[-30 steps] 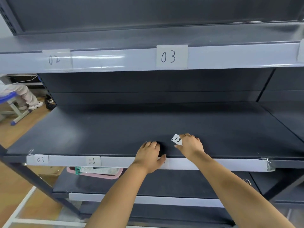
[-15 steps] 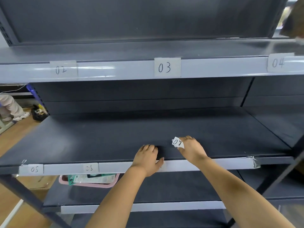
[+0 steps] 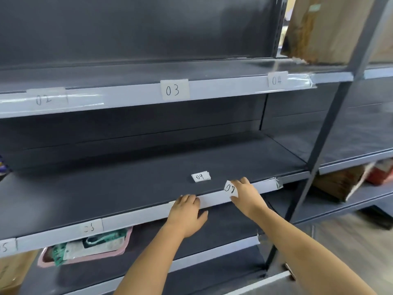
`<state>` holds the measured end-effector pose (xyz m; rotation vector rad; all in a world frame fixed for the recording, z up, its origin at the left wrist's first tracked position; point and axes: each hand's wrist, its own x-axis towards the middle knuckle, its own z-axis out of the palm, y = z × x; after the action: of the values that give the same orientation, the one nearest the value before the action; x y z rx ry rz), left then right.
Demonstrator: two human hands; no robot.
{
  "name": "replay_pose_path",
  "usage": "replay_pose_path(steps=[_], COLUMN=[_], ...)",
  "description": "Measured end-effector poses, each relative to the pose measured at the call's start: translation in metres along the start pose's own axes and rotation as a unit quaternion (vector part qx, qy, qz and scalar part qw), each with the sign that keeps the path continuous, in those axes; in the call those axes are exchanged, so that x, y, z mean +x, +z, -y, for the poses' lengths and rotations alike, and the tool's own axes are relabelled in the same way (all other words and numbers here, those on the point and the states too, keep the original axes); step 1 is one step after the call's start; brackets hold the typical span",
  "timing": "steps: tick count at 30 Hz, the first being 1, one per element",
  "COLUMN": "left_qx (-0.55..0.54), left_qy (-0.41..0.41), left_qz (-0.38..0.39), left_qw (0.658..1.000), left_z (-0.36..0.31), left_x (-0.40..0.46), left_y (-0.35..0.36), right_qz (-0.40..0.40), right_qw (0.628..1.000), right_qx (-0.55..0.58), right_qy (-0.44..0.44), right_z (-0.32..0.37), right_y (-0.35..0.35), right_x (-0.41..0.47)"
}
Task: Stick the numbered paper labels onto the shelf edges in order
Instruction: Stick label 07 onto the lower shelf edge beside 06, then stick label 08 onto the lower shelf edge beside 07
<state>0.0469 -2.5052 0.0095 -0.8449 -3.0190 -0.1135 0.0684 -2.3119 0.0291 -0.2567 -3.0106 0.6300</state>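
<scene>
My right hand pinches a small white paper label marked 08 against the pale front edge of the middle shelf. My left hand lies flat on that same edge just to the left, fingers together, covering a bit of paper. A label marked 09 lies loose on the dark shelf board behind the hands. Labels 05 and 06 are stuck on this edge to the left. On the upper shelf edge sit labels 02, 03 and 04.
A pink tray with green-and-white packets rests on the lower shelf at left. A dark upright post stands to the right of the hands. Cardboard boxes fill the neighbouring bay, and another box sits top right.
The view has swung right and tilted. My left hand slid off the board onto the edge strip, uncovering label 09. My right hand carried label 08 down to the edge.
</scene>
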Motion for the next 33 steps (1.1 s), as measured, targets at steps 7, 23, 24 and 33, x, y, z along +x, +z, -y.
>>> replay_pose_path(steps=[7, 23, 24, 33], left_qx=[0.022, 0.007, 0.012, 0.070], left_qy=[0.016, -0.101, -0.105, -0.103], left_qz=[0.002, -0.010, -0.009, 0.022], left_qw=[1.000, 0.995, 0.994, 0.992], left_z=[-0.031, -0.157, -0.162, -0.181], left_x=[0.011, 0.107, 0.108, 0.114], left_y=[-0.001, 0.023, 0.025, 0.031], right_qz=[-0.009, -0.006, -0.002, 0.014], right_qw=[0.999, 0.994, 0.994, 0.988], right_qx=[0.030, 0.062, 0.075, 0.145], right_qy=[-0.013, -0.089, -0.082, -0.059], right_z=[-0.033, -0.173, -0.180, -0.207], right_y=[-0.012, -0.080, -0.080, -0.075], right_x=[0.000, 0.067, 0.069, 0.084])
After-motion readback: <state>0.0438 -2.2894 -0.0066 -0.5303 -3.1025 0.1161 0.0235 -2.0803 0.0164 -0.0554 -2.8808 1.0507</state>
